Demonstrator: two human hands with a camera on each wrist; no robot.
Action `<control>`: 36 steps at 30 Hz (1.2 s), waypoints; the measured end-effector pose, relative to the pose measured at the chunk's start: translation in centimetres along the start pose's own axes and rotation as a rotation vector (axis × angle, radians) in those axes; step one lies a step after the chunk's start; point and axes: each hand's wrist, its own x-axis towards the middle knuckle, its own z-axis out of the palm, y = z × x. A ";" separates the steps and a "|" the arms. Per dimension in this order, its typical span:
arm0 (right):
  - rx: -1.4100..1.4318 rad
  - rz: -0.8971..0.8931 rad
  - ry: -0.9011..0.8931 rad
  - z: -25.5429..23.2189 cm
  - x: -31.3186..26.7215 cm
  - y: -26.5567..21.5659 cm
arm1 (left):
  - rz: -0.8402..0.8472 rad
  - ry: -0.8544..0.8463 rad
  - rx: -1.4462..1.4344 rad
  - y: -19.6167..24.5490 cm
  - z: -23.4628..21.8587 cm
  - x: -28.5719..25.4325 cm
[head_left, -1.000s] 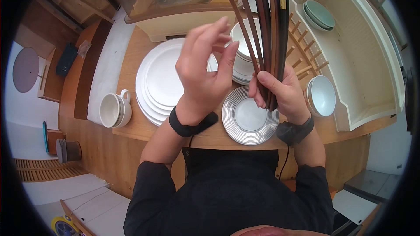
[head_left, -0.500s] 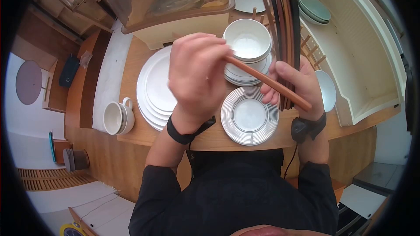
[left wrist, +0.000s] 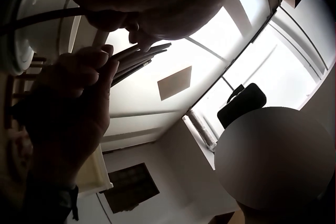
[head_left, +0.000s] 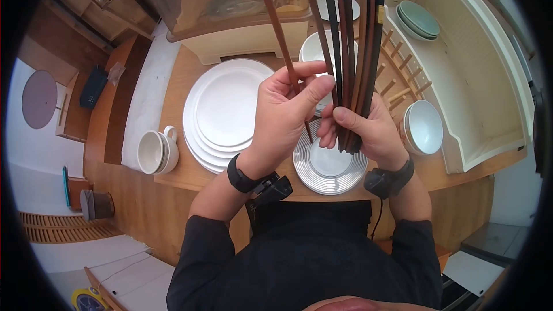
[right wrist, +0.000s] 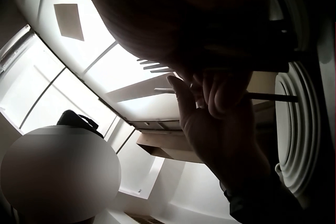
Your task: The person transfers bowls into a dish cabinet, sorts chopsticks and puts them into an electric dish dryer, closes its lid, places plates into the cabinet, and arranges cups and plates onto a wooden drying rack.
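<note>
My right hand [head_left: 371,132] grips a bundle of dark and brown chopsticks [head_left: 362,52] near their lower ends, upright over the table. One black stick has a gold band near its top. My left hand [head_left: 285,106] holds a single reddish-brown chopstick [head_left: 279,31], tilted, apart from the bundle. Its thumb and index finger reach to another brown chopstick [head_left: 318,23] at the bundle's left side. Below the hands lies a ribbed-rim plate [head_left: 308,170]. Both wrist views are dark; the left hand [left wrist: 152,3] and right hand [right wrist: 173,19] show mostly as silhouettes.
Stacked white plates [head_left: 224,109] lie to the left, beside nested cups [head_left: 156,152]. A white bowl [head_left: 311,49] stands behind the hands. At right are more bowls [head_left: 425,129], a peg rack [head_left: 403,83] and a cream cabinet [head_left: 466,75] with green dishes [head_left: 419,18]. A lidded box [head_left: 230,14] stands behind.
My left hand took a chopstick from the bundle, swung it level, then turned it upright and came back to the bundle's left side. The bundle dipped rightward, then returned, still in the right hand.
</note>
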 end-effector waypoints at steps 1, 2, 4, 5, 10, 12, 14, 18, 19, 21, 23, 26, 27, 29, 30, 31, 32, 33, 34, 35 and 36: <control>-0.016 -0.007 -0.013 0.0 0.0 0.1 | -0.006 0.022 0.007 0.1 0.3 -0.1; -0.018 -0.003 -0.016 0.0 0.0 0.2 | -0.037 -0.091 -0.093 -0.1 -0.4 -0.1; -0.020 0.008 -0.029 0.0 0.1 0.3 | -0.017 -0.069 -0.063 -0.3 -0.3 -0.1; -0.021 0.009 -0.030 0.1 0.1 0.3 | 0.001 -0.050 -0.031 -0.4 -0.2 -0.1; -0.016 0.013 0.099 0.3 -0.1 0.0 | 0.091 -0.045 -0.067 -0.6 -1.9 1.2; -0.017 0.000 0.098 0.1 -0.1 -0.5 | 0.178 -0.065 -0.136 0.2 -2.2 1.4; -0.020 -0.008 0.100 0.0 -0.1 -0.8 | 0.095 -0.051 -0.226 1.4 -1.4 1.1; -0.044 -0.003 0.096 -0.3 -0.1 -0.7 | -0.051 -0.206 -0.213 1.7 -3.1 0.8; -0.033 0.010 0.067 -0.4 -0.1 -0.6 | -0.050 -0.201 -0.215 1.6 -2.7 0.6; -0.022 0.026 0.037 -0.4 -0.1 -0.3 | -0.052 -0.042 0.043 1.2 -1.2 0.0; -0.021 0.016 -0.010 -0.4 0.0 0.1 | -0.046 -0.016 0.077 0.7 -0.8 -0.1; -0.038 0.007 -0.041 -0.2 0.2 0.4 | -0.005 -0.083 0.088 0.2 -0.5 -0.3; -0.038 0.007 -0.040 -0.1 0.2 0.4 | -0.005 -0.083 0.088 0.3 -0.4 -0.3; -0.021 -0.003 -0.063 -0.1 0.1 0.4 | -0.034 -0.113 0.111 0.6 -0.6 -0.3; -0.020 -0.004 -0.061 0.0 0.1 0.3 | -0.036 -0.115 0.112 0.6 -0.8 -0.3; 0.008 0.013 -0.034 0.2 0.0 0.0 | -0.079 -0.099 0.084 0.7 -1.2 -0.2; 0.035 0.030 -0.006 0.2 -0.1 -0.1 | -0.123 -0.083 0.056 0.7 -1.6 0.0; 0.036 0.028 -0.005 0.1 -0.1 -0.1 | -0.124 -0.085 0.056 0.8 -2.0 0.2; -0.003 0.006 0.022 0.0 0.0 -0.2 | -0.066 -0.090 -0.035 0.9 -2.4 0.5; -0.041 -0.017 0.050 -0.2 0.0 -0.3 | -0.008 -0.096 -0.126 0.9 -2.5 0.9; -0.067 -0.029 0.070 -0.1 -0.1 -0.7 | 0.030 -0.088 -0.177 0.9 -2.5 1.2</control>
